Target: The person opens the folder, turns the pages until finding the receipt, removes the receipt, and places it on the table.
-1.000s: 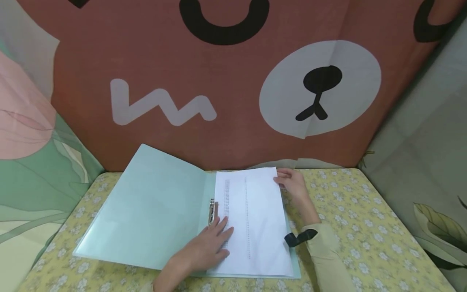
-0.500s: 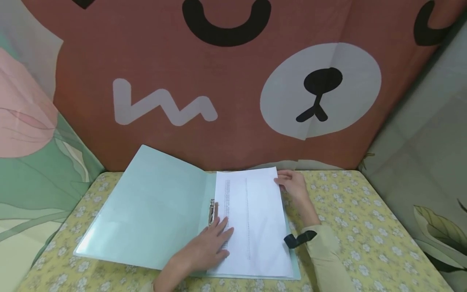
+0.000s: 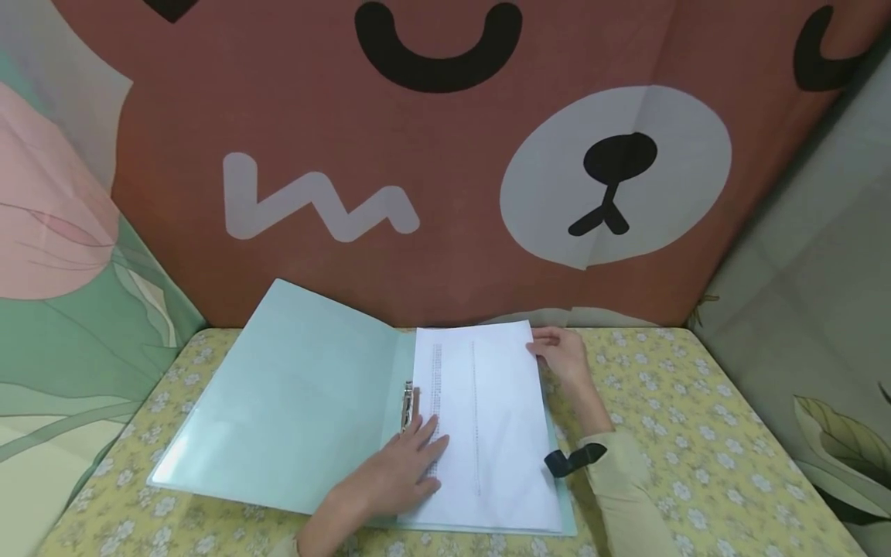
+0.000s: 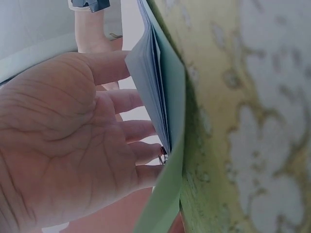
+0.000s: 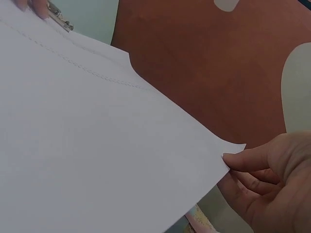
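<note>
A light green folder (image 3: 299, 402) lies open, its cover spread to the left. On its right side is a stack of white paper (image 3: 508, 433) with printed lines, whose layered edges show in the left wrist view. A metal clip (image 3: 407, 402) sits along the spine. My left hand (image 3: 393, 480) rests on the paper's lower left with fingers spread, fingertips near the clip. At the upper right corner, my right hand (image 3: 565, 360) pinches the paper between thumb and fingers. In the right wrist view that paper corner (image 5: 233, 148) curves upward at the fingertips.
A yellow floral cloth (image 3: 668, 433) covers the table under the folder. Behind it hangs a brown backdrop (image 3: 452, 271) with a bear print. Patterned fabric stands at both sides. A black strap (image 3: 574, 460) circles the right wrist.
The head view has drifted slightly, shifting the whole scene a little right and down. Both hands keep their places on the paper.
</note>
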`<state>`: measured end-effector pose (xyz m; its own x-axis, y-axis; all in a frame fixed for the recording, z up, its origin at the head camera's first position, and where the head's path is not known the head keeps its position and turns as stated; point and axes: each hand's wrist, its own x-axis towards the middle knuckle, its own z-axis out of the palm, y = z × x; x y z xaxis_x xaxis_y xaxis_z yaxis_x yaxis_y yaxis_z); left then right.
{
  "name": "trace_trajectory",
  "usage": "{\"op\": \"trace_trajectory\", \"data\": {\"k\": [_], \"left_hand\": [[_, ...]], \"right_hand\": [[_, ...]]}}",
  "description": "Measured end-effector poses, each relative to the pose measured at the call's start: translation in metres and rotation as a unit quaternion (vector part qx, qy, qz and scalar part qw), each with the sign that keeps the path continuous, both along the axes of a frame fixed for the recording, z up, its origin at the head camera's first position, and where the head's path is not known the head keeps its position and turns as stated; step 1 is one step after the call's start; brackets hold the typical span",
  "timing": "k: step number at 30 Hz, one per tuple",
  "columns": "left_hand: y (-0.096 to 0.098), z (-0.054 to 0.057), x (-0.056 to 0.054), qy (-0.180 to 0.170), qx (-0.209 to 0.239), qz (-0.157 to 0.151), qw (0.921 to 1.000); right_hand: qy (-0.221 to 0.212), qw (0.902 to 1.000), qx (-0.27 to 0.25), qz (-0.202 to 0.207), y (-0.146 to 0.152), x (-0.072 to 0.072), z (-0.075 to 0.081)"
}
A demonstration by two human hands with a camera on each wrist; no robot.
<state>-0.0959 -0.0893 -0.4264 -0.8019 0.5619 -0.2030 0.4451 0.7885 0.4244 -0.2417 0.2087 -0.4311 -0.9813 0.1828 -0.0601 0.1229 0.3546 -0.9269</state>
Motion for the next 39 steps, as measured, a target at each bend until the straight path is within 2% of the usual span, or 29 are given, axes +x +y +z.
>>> {"op": "trace_trajectory", "data": {"k": [19,27,39], "left_hand": [[0.002,-0.001,0.000,-0.008,-0.007,0.008,0.9999],[0.001,-0.001,0.001,-0.001,-0.007,0.002,1.0000],[0.001,-0.002,-0.002,-0.006,-0.012,-0.004,0.9999]], "right_hand": [[-0.010,0.9998,-0.019,-0.001,0.000,0.002,0.005],[-0.009,0.9995,-0.029,0.000,0.000,0.002,0.005],[-0.012,0.9985,-0.051,0.017,-0.001,0.007,0.020]]}}
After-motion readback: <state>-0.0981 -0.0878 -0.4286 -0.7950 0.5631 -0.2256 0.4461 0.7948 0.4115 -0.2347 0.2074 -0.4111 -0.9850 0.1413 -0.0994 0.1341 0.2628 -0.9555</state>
